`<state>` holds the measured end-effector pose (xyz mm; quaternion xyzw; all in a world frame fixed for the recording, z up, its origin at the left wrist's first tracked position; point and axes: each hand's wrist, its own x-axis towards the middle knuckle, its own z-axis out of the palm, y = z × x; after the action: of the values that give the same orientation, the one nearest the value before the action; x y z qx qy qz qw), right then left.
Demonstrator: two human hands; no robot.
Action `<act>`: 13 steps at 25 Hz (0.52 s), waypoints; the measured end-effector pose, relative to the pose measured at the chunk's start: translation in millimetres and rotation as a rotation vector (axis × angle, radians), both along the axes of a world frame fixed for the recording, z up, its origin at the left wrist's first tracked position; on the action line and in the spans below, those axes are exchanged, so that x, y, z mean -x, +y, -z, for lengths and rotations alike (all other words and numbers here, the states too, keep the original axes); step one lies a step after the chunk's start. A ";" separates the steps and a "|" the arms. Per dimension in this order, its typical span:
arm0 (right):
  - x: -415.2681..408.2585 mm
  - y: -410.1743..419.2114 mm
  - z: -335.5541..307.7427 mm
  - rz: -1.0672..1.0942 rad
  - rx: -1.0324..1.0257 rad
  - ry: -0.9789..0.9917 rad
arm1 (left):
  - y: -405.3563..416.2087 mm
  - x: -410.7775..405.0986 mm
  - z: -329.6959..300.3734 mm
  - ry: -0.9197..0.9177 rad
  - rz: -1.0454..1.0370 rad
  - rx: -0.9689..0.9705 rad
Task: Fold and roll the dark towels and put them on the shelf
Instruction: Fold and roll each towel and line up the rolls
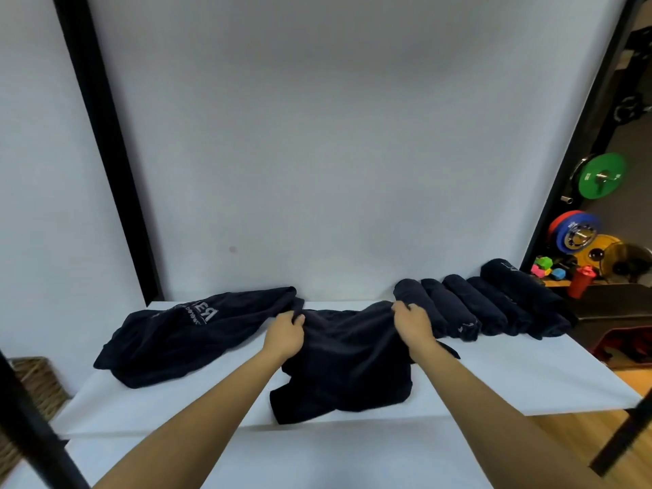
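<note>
A dark towel (347, 361) is spread loosely on the white shelf (494, 375), its near edge hanging over the front. Its far edge is gripped by the left hand (285, 334) and the right hand (413, 323), fingers curled into the cloth. To the left, a second crumpled dark towel with pale lettering (183, 330) is laid. To the right, five rolled towels (490, 305) are lined side by side. Coloured weight plates (599, 176) are seen at the far right.
</note>
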<state>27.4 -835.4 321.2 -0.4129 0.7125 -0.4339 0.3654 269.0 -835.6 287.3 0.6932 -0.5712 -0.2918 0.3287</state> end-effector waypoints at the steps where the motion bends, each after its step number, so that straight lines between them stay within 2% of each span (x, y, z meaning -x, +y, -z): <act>1: 8.0 -3.0 -18.3 0.054 0.006 -0.235 | -3.0 -2.0 -15.3 0.051 -0.029 0.046; 2: 17.6 -8.0 -35.9 0.072 0.017 -0.460 | -5.0 -2.7 -34.9 0.102 -0.039 0.091; 4: 33.2 -12.1 -75.1 0.062 0.072 -0.728 | -9.9 1.9 -84.4 0.233 -0.025 0.192; 7: 51.7 -11.2 -138.7 -0.076 0.295 -0.805 | -15.2 9.4 -165.1 0.340 -0.035 0.442; 10: 68.2 -5.9 -176.0 -0.148 0.470 -0.829 | -20.9 3.6 -210.0 0.399 -0.059 0.600; 11: 69.6 -4.3 -177.0 -0.179 0.455 -0.803 | -22.7 0.2 -211.4 0.405 -0.048 0.602; 13: 66.3 -4.9 -157.1 -0.273 0.278 -0.731 | -25.3 -3.4 -190.6 0.362 -0.024 0.521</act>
<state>-38.9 -840.3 478.2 -0.3680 0.4089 -0.5917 0.5893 272.4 -860.9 477.9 0.5291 -0.5509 -0.2505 0.5948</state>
